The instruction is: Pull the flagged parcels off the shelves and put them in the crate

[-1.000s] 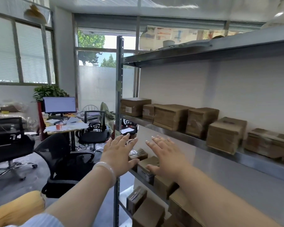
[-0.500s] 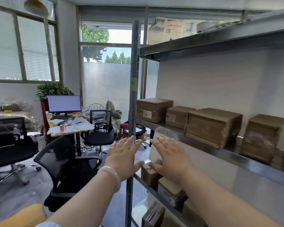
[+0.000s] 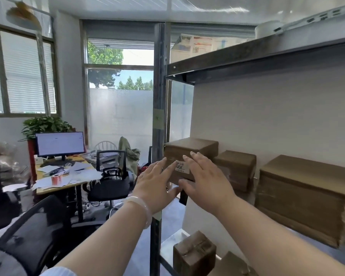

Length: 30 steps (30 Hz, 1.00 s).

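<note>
Head view | left hand [image 3: 154, 184], right hand [image 3: 205, 179] outstretched, fingers spread, flanking labelled parcel [image 3: 189, 154]

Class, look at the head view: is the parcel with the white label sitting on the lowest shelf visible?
No: the labelled parcel sits on the middle shelf, with another parcel on a shelf below it.

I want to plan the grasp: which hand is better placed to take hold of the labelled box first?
The right hand, probably. It is open in front of the labelled box, its fingers beside the white label. The left hand is also open but sits by the shelf post, nearer the box's left edge.
</note>
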Each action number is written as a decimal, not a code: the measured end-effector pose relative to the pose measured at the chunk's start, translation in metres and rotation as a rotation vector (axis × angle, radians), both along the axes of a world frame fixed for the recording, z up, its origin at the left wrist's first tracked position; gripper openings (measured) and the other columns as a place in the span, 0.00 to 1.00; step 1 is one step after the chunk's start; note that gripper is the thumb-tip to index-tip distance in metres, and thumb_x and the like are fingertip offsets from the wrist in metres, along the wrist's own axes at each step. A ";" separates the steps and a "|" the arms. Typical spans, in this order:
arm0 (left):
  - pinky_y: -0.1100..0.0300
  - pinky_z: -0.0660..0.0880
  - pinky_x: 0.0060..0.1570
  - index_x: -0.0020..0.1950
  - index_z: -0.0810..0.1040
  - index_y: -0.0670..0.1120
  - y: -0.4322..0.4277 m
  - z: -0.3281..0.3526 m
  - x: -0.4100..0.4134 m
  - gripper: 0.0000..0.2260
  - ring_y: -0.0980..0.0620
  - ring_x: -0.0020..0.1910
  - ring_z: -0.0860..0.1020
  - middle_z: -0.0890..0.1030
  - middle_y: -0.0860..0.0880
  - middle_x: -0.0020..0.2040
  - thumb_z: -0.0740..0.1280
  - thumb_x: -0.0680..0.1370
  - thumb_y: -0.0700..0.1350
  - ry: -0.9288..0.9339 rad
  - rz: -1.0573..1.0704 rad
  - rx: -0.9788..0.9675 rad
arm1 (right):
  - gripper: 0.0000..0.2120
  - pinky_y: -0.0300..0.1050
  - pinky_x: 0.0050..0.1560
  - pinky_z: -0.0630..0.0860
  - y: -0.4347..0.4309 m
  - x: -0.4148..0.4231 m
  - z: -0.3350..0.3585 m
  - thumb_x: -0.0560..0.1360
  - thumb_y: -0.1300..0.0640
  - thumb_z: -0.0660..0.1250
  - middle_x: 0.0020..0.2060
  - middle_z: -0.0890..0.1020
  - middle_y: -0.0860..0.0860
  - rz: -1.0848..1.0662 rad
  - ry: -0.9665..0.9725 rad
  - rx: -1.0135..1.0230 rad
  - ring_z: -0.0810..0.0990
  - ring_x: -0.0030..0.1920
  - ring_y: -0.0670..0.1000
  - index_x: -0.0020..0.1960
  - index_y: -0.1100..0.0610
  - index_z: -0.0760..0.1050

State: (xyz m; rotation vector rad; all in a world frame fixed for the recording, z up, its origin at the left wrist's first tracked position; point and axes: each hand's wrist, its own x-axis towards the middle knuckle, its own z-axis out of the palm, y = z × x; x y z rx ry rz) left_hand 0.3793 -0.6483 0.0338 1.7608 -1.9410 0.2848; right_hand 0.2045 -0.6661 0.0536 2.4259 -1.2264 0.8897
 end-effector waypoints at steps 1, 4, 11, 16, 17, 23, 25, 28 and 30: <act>0.49 0.49 0.77 0.79 0.48 0.62 -0.010 0.002 0.003 0.33 0.51 0.79 0.47 0.49 0.53 0.81 0.58 0.78 0.65 0.023 -0.024 0.014 | 0.32 0.42 0.74 0.44 -0.006 0.004 0.002 0.79 0.41 0.59 0.78 0.56 0.49 -0.011 -0.012 0.010 0.50 0.78 0.48 0.78 0.49 0.54; 0.49 0.50 0.77 0.79 0.50 0.61 -0.040 0.012 0.014 0.33 0.48 0.79 0.48 0.50 0.51 0.80 0.60 0.78 0.63 0.124 -0.085 0.012 | 0.33 0.40 0.73 0.43 -0.022 0.015 0.009 0.79 0.40 0.58 0.78 0.55 0.50 -0.084 -0.013 0.035 0.49 0.78 0.48 0.78 0.51 0.53; 0.47 0.55 0.75 0.78 0.55 0.59 -0.103 0.035 0.033 0.30 0.46 0.78 0.50 0.54 0.51 0.80 0.61 0.79 0.61 0.306 -0.264 -0.012 | 0.31 0.42 0.73 0.50 -0.056 0.039 0.028 0.80 0.43 0.57 0.78 0.53 0.49 -0.258 -0.263 0.194 0.48 0.77 0.46 0.79 0.51 0.51; 0.46 0.55 0.74 0.78 0.58 0.58 -0.133 0.042 0.048 0.28 0.44 0.78 0.49 0.55 0.49 0.79 0.61 0.79 0.61 0.356 -0.346 0.007 | 0.31 0.44 0.70 0.58 -0.083 0.060 0.036 0.80 0.45 0.59 0.76 0.61 0.54 -0.370 -0.594 0.336 0.59 0.75 0.53 0.78 0.56 0.54; 0.47 0.54 0.74 0.78 0.58 0.58 -0.138 0.043 0.050 0.28 0.44 0.78 0.48 0.54 0.49 0.80 0.60 0.79 0.61 0.376 -0.358 0.019 | 0.31 0.44 0.69 0.60 -0.088 0.063 0.037 0.80 0.45 0.59 0.75 0.63 0.55 -0.392 -0.655 0.370 0.61 0.74 0.54 0.78 0.57 0.55; 0.49 0.56 0.73 0.76 0.63 0.54 -0.152 0.036 0.050 0.27 0.44 0.75 0.52 0.61 0.48 0.76 0.59 0.79 0.61 0.293 -0.416 -0.015 | 0.30 0.45 0.69 0.61 -0.109 0.074 0.032 0.81 0.43 0.57 0.75 0.64 0.56 -0.509 -0.851 0.481 0.62 0.74 0.56 0.77 0.57 0.59; 0.52 0.57 0.71 0.72 0.69 0.54 -0.155 0.038 0.052 0.23 0.46 0.72 0.56 0.66 0.51 0.71 0.59 0.79 0.60 0.362 -0.462 -0.054 | 0.28 0.45 0.67 0.62 -0.109 0.073 0.033 0.81 0.42 0.56 0.73 0.68 0.55 -0.531 -0.916 0.477 0.65 0.72 0.56 0.75 0.57 0.64; 0.63 0.54 0.64 0.60 0.81 0.53 -0.164 0.042 0.056 0.17 0.50 0.67 0.66 0.75 0.54 0.60 0.59 0.80 0.58 0.432 -0.548 -0.102 | 0.26 0.50 0.67 0.68 -0.104 0.072 0.034 0.78 0.40 0.58 0.66 0.76 0.55 -0.563 -1.016 0.421 0.72 0.66 0.57 0.69 0.55 0.72; 0.65 0.55 0.63 0.57 0.82 0.51 -0.166 0.048 0.056 0.16 0.50 0.65 0.69 0.77 0.53 0.58 0.60 0.80 0.57 0.507 -0.567 -0.102 | 0.24 0.52 0.65 0.70 -0.098 0.072 0.036 0.78 0.42 0.59 0.64 0.77 0.55 -0.566 -1.044 0.406 0.74 0.64 0.56 0.67 0.55 0.74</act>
